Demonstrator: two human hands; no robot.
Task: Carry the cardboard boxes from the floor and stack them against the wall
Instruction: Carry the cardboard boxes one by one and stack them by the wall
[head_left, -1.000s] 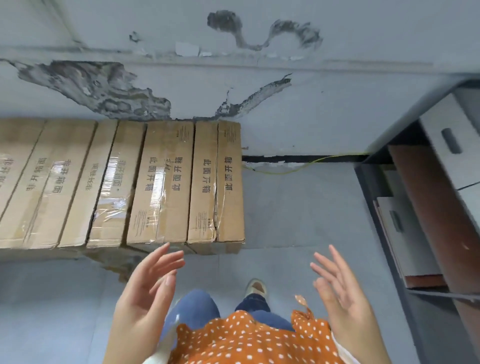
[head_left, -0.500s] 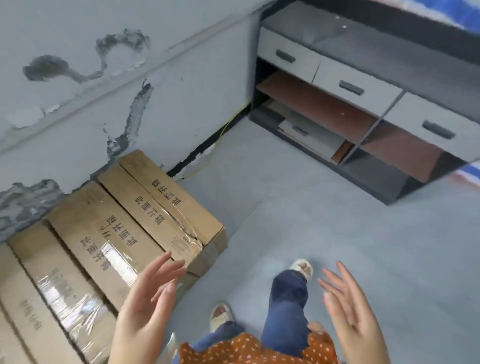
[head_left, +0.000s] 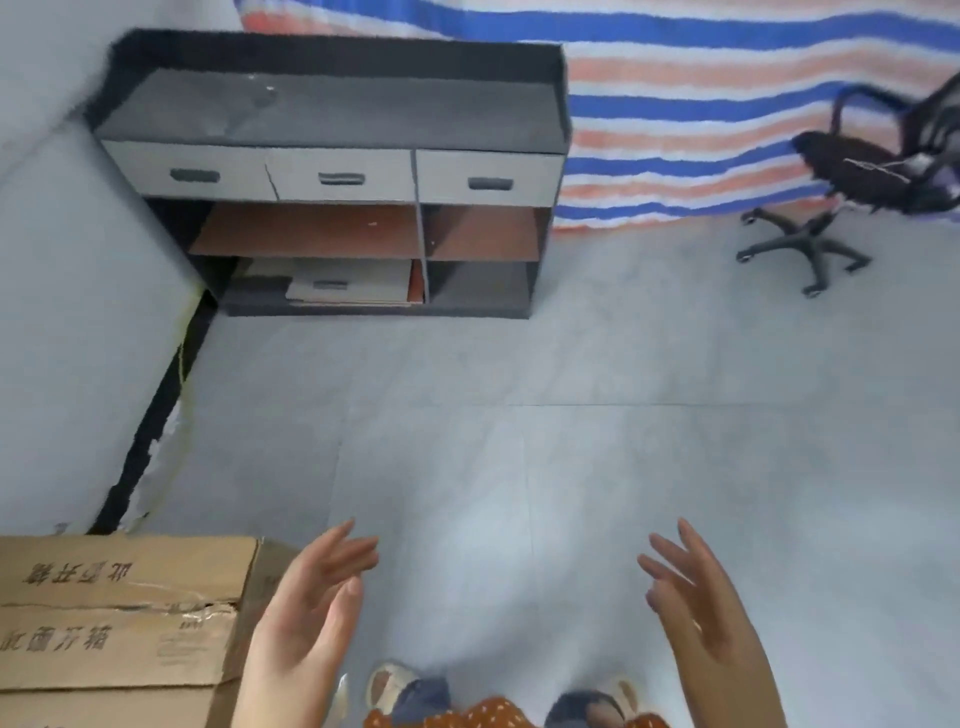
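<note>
**Now both hands empty beside the stacked boxes**

Low in the view we see our left hand (head_left: 304, 618) raised with its fingers straight and slightly spread, palm turned inward, gripping nothing. Our right hand (head_left: 698, 616) mirrors it well apart on the other side, fingers also loose and spread, with nothing in it. Between and below them show the toes of light slippers (head_left: 387, 686), dark blue trouser legs and an orange dotted garment (head_left: 488, 714).

Just beside the left hand, at the lower left corner, lie the cardboard boxes (head_left: 119, 613), tops printed with dark characters, one flap edge torn; the hand overlaps their near corner, and we cannot tell whether it touches. They sit next to the grey wall (head_left: 78, 312), which runs along the left.

Ahead stretches the grey tiled floor (head_left: 519, 415). Farther off stands a dark cabinet (head_left: 332, 171) with three pale drawers and open shelves, against a striped blue, red and white tarp (head_left: 701, 104). A black office chair (head_left: 852, 176) stands at far right.
</note>
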